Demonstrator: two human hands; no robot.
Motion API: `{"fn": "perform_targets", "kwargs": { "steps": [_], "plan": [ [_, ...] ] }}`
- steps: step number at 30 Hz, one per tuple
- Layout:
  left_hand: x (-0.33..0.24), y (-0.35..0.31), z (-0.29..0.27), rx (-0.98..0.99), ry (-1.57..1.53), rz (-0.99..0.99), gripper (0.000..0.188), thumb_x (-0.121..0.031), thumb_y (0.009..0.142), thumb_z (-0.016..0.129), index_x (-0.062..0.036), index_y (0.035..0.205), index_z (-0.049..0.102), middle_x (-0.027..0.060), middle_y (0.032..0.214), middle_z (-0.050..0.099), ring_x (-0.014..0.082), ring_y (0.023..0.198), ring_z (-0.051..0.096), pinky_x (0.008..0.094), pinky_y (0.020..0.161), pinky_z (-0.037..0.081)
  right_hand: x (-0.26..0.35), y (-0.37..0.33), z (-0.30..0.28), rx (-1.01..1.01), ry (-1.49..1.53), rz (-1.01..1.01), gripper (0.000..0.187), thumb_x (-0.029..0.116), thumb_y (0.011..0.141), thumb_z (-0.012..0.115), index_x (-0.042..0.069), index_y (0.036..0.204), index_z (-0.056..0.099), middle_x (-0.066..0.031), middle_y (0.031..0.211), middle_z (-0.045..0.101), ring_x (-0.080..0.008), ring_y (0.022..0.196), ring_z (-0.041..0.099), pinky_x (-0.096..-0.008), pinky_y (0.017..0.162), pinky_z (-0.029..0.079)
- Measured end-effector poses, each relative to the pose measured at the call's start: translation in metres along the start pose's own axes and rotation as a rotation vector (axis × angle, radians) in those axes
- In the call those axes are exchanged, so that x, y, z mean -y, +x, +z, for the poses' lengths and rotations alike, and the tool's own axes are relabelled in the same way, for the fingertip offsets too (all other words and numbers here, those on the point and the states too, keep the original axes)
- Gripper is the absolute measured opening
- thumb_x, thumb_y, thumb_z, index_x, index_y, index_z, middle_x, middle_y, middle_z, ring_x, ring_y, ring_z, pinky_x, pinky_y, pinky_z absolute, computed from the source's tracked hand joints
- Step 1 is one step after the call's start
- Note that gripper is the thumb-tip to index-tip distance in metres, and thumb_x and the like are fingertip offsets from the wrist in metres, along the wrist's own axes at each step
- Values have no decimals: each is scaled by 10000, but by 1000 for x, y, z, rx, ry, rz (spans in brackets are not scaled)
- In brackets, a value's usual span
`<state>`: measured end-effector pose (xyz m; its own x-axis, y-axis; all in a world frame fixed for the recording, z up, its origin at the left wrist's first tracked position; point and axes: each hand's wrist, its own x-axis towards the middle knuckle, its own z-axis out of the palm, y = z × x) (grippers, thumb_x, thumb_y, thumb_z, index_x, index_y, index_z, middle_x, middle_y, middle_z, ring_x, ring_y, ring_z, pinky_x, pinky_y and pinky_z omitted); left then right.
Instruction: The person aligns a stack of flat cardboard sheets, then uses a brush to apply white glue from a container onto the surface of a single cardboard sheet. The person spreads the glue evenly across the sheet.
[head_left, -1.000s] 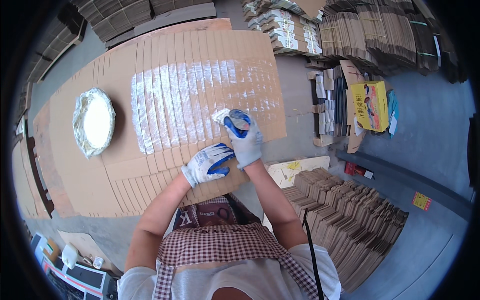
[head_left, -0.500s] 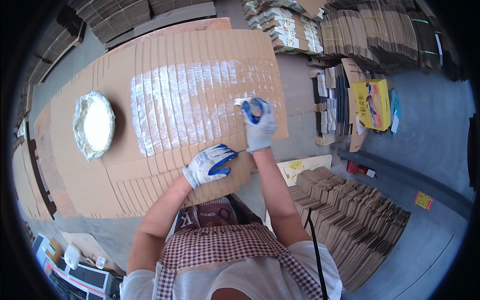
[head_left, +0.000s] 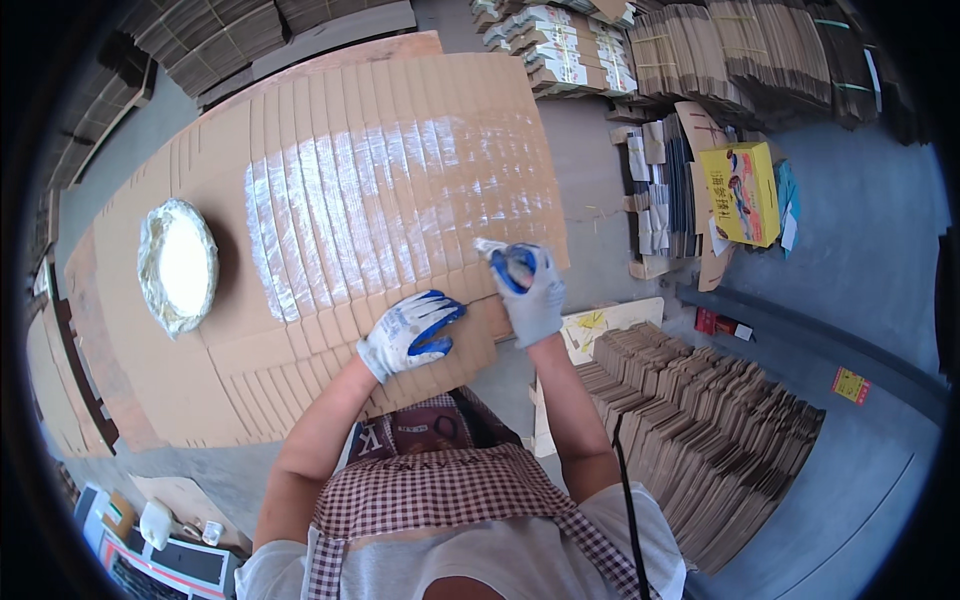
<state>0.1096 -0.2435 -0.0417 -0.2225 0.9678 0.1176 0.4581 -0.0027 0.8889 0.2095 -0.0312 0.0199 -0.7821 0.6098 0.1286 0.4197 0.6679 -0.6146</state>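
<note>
Overlapping cardboard sheets (head_left: 190, 370) lie fanned in strips on the table before me, with a shiny wet white coating (head_left: 340, 190) across their middle. My left hand (head_left: 412, 332), in a white glove with blue palm, rests on the near strips, fingers stretched and thumb apart. Near the right edge of the sheets, my gloved right hand (head_left: 530, 290) is closed around a small white-tipped tool (head_left: 487, 246); the fingers hide most of it, so its kind is unclear. A plastic-lined bowl (head_left: 180, 268) of white liquid stands on the cardboard at the left.
Stacked cardboard pieces (head_left: 710, 440) stand close on my right. Farther right are a yellow box (head_left: 742, 195) and upright bundles of flat cardboard (head_left: 770, 55). Printed flat cartons (head_left: 560, 50) are piled beyond the table. A machine (head_left: 160, 560) stands at lower left.
My right hand has moved toward me and slightly right, from over the coated strips to their near right edge, still holding the white-tipped tool. My left hand stays on the cardboard.
</note>
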Motion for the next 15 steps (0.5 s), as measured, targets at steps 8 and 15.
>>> {"fn": "perform_targets", "kwargs": {
  "steps": [8, 15],
  "plan": [
    [-3, 5, -2, 9, 0, -4, 566, -411, 898, 662, -59, 1338, 607, 153, 1315, 630, 348, 1246, 565, 454, 1100, 415, -15, -6, 11, 92, -231, -112, 408, 248, 774, 781, 127, 1122, 605, -99, 1125, 632, -314, 929, 670, -426, 809, 551],
    [8, -5, 7, -36, 50, 16, 564, -397, 890, 673, -60, 1337, 609, 150, 1302, 636, 350, 1235, 571, 452, 1097, 418, 25, -8, 19, 190, -129, -365, 425, 175, 768, 809, 111, 1147, 629, -116, 1134, 652, -331, 1007, 670, -400, 861, 553]
  ]
}}
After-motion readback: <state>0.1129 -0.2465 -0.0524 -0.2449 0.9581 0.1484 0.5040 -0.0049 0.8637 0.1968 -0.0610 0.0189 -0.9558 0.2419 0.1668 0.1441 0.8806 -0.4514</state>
